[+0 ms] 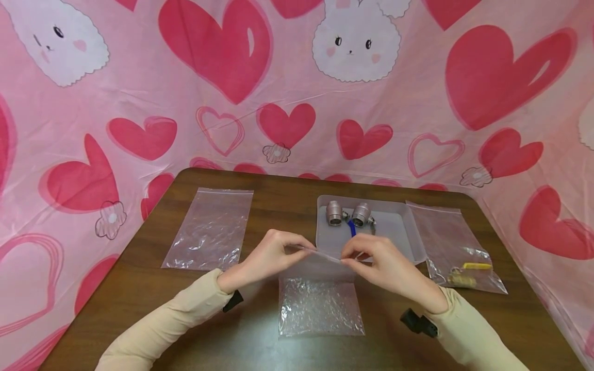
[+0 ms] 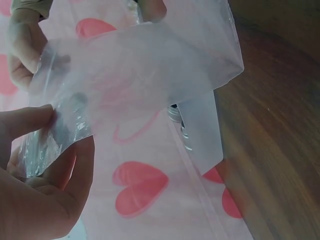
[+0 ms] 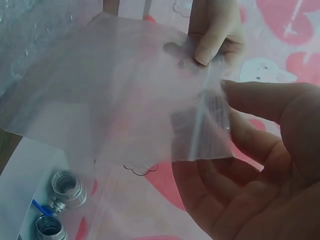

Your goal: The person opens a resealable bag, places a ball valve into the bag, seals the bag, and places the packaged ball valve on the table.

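A clear zip bag (image 1: 327,255) is held up by its top edge in front of me, over the table. My left hand (image 1: 274,252) pinches one end of that edge between thumb and fingers. At the other end, my right hand (image 1: 378,263) pinches the same edge. In the right wrist view, the bag's zip strip (image 3: 200,120) runs beside my right fingers, and the bag body looks thin and flat. Crinkled clear plastic (image 1: 320,309) lies on the table below; whether it is a separate bag, I cannot tell.
Behind my hands, a translucent tray (image 1: 396,234) holds two metal valves, a silver valve (image 1: 334,214) and a second valve (image 1: 361,214), with a blue handle between. To the right, a clear bag (image 1: 445,232) contains a brass valve (image 1: 463,280) with a yellow handle. A flat zip bag (image 1: 211,226) lies left.
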The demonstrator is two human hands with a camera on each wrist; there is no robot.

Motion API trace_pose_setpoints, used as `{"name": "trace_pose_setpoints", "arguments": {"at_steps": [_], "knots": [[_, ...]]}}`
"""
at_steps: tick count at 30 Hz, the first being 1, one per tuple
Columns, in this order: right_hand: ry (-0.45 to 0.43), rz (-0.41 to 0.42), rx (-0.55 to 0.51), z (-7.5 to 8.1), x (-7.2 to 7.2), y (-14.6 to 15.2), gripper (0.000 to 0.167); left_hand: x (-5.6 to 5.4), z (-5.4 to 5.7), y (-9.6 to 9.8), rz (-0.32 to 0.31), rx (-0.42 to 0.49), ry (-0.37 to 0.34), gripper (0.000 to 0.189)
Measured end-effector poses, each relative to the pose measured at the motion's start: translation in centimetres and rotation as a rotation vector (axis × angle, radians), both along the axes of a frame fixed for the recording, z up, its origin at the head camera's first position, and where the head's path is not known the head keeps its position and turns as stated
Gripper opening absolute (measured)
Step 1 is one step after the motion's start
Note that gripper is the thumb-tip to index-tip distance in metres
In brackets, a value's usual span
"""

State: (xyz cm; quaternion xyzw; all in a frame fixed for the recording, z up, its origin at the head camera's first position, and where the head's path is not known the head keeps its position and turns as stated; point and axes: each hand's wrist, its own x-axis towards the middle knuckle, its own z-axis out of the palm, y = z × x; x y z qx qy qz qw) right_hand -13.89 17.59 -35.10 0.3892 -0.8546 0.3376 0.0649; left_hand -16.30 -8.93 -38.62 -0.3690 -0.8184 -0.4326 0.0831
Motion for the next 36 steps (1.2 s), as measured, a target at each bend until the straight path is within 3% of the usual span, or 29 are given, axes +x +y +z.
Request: {"name": "trace_pose_setpoints", "arguments": {"at_steps": [7, 19, 28, 32, 36], "knots": [[0.014, -0.021, 0.063, 0.1, 0.0, -0.1, 0.013, 0.2, 0.0, 0.0, -0.034, -0.026, 0.007, 0.009], [-0.018, -0.052, 0.091, 0.3, -0.3, -0.2, 0.016, 0.2, 0.5, 0.3, -0.111, -0.06, 0.182, 0.023], [0.019, -0.03, 0.091, 0.4, -0.6, -0.5, 0.016, 0.2, 1.0, 0.9, -0.245, -0.102, 0.296, 0.023], [0.01, -0.019, 0.083, 0.5, -0.6, -0.7, 0.014, 0.1, 0.9, 1.1, -0.259, -0.132, 0.368, 0.024], [-0.004, -0.013, 0.073, 0.5, -0.5, -0.8, 0.013, 0.0, 0.9, 1.3, -0.253, -0.158, 0.39, 0.024]]}}
